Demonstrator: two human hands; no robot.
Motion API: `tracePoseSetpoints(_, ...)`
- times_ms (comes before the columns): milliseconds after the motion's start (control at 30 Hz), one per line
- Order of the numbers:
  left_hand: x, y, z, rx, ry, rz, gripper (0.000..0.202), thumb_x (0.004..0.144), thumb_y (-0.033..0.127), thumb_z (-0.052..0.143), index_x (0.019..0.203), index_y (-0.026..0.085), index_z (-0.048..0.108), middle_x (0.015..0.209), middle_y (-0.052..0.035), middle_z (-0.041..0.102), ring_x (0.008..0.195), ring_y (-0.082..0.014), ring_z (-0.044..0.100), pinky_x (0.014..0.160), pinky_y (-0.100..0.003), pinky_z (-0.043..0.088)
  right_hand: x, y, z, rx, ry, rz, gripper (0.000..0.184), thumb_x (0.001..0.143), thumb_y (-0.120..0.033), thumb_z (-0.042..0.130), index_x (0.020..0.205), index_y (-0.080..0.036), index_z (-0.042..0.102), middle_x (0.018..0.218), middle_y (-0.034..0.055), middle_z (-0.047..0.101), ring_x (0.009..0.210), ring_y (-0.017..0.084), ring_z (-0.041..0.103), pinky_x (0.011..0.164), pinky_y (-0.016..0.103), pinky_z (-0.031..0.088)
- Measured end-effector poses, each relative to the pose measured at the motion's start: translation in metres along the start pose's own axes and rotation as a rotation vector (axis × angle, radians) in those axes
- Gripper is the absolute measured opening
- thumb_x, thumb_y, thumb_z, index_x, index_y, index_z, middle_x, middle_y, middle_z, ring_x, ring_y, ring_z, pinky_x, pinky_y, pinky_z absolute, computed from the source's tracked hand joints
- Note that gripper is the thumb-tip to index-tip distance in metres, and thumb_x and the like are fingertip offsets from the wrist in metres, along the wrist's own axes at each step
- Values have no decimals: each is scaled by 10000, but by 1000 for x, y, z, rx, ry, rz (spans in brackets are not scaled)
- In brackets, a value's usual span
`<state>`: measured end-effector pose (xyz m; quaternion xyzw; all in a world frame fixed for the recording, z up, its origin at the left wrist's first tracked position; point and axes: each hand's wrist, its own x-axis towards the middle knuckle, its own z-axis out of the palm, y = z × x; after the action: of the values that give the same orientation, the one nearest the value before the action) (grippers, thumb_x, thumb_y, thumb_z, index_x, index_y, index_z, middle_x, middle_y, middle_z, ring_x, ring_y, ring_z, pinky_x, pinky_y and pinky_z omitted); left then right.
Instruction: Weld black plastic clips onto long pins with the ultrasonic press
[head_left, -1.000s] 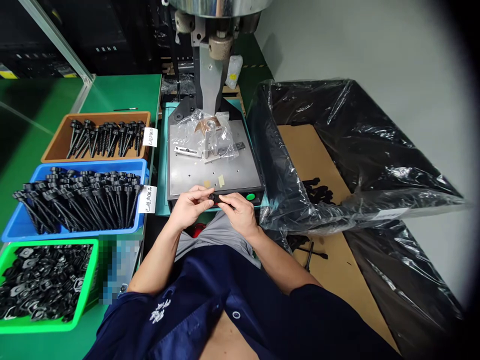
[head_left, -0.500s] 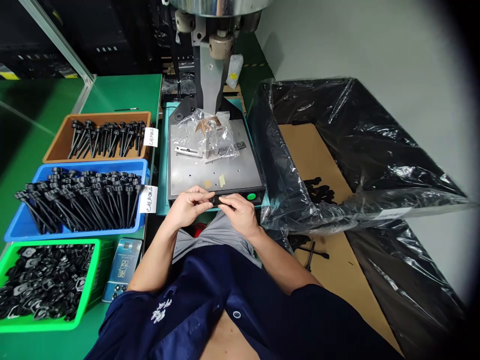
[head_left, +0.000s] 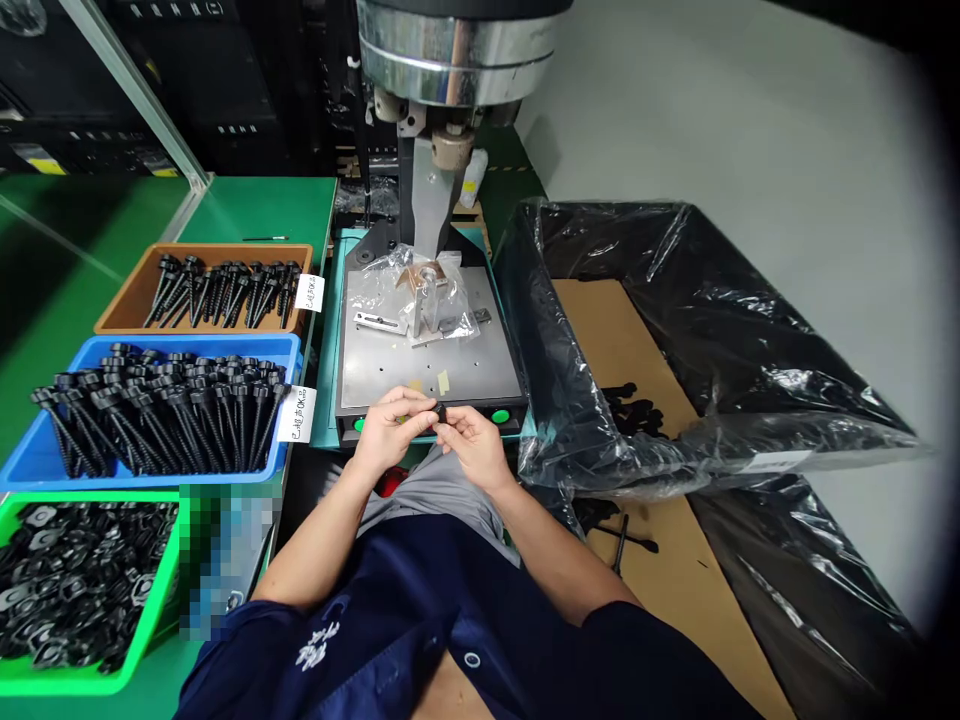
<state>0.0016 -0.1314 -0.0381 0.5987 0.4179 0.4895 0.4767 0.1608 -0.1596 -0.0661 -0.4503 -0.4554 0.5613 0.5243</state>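
Between the fingertips of both hands is a small black plastic part, mostly covered by the fingers. My left hand pinches it from the left, and my right hand has its fingers on it from the right. Both hands are at the front edge of a press with a grey metal base plate. On that plate stands a metal fixture wrapped in clear plastic, directly under the press's tapered metal horn.
Left stand a brown bin and a blue bin of black threaded rods. A green bin holds small black parts. Right is a box lined with black plastic. Green buttons sit on the press front.
The view has tipped upward, so the scene sits lower and more of the press head shows. The black part has been turned between my fingers; both hands still hold it.
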Motion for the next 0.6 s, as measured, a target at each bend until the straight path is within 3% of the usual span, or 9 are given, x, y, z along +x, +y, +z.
tracePoseSetpoints(133, 0, -2, 8, 11, 29, 23, 203, 790, 281, 713, 984, 250, 765, 1047, -81, 662, 1022, -224, 607, 935, -389, 468, 5, -3, 0, 51, 1, -3, 285, 776, -399, 716, 953, -207, 601, 769, -6, 604, 536, 93, 519, 416, 209, 384)
tracePoseSetpoints(300, 7, -3, 4, -22, 8, -37, 241, 796, 317, 704, 1013, 224, 749, 1116, -101, 648, 1051, -232, 599, 918, -379, 471, 22, 5, -11, 32, -22, -37, 318, 829, -447, 660, 1008, -197, 580, 691, -17, 607, 494, 79, 467, 414, 197, 347)
tracePoseSetpoints(400, 27, -3, -8, -24, 168, -42, 231, 796, 354, 698, 964, 198, 724, 1128, -104, 647, 1073, -230, 588, 877, -352, 480, 40, 8, -17, 47, 30, 39, 400, 835, -494, 632, 1094, -196, 563, 585, -54, 560, 428, 69, 393, 375, 182, 277)
tracePoseSetpoints(500, 57, -2, -23, -75, 366, -16, 240, 811, 390, 669, 947, 193, 661, 1110, -93, 650, 1036, -203, 592, 861, -337, 481, 63, 8, -20, 84, 47, 152, 432, 804, -533, 641, 1064, -192, 589, 594, -59, 550, 399, 53, 360, 347, 168, 236)
tracePoseSetpoints(600, 86, 5, -34, -133, 387, -8, 222, 775, 365, 693, 870, 194, 589, 1109, -86, 632, 1090, -194, 567, 853, -308, 474, 90, 7, -20, 144, 63, 200, 408, 746, -515, 710, 966, -186, 611, 706, -30, 599, 460, 54, 463, 370, 158, 316)
